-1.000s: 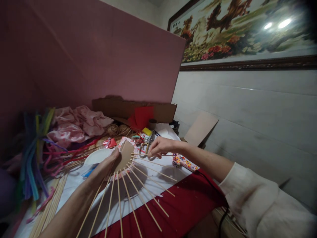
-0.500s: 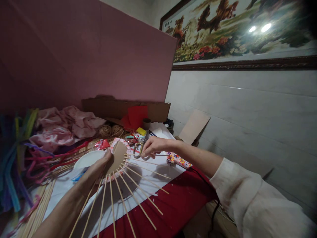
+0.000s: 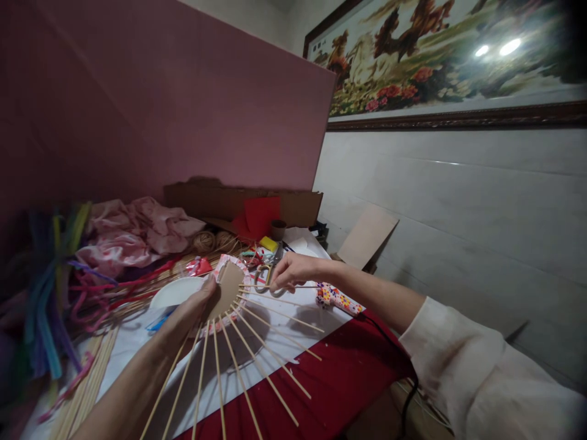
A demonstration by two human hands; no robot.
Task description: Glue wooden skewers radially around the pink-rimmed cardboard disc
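My left hand [image 3: 204, 299] grips the left edge of a cardboard disc [image 3: 230, 286] trimmed with pink patterned fabric. Several thin wooden sticks [image 3: 244, 384] fan out from the disc's rim, toward me and to the right. With its fingers pinched, my right hand [image 3: 290, 272] holds the topmost stick [image 3: 305, 286], whose inner end meets the disc's right edge. Behind that hand lie scissors [image 3: 263, 277], their handles partly covered. A glue gun [image 3: 337, 298] with a flowered pattern rests just right of the stick's outer end.
A white plate [image 3: 177, 292] sits beyond my left wrist. Pink cloth [image 3: 147, 229], colourful pipe cleaners [image 3: 41, 311] and twine balls [image 3: 203, 242] crowd the left and back. Loose sticks [image 3: 87, 382] lie at front left. A black cord [image 3: 408, 397] hangs off the red table edge [image 3: 367, 366].
The whole view has shifted, so everything sits slightly further right. Both hands keep the same hold on the disc and the stick.
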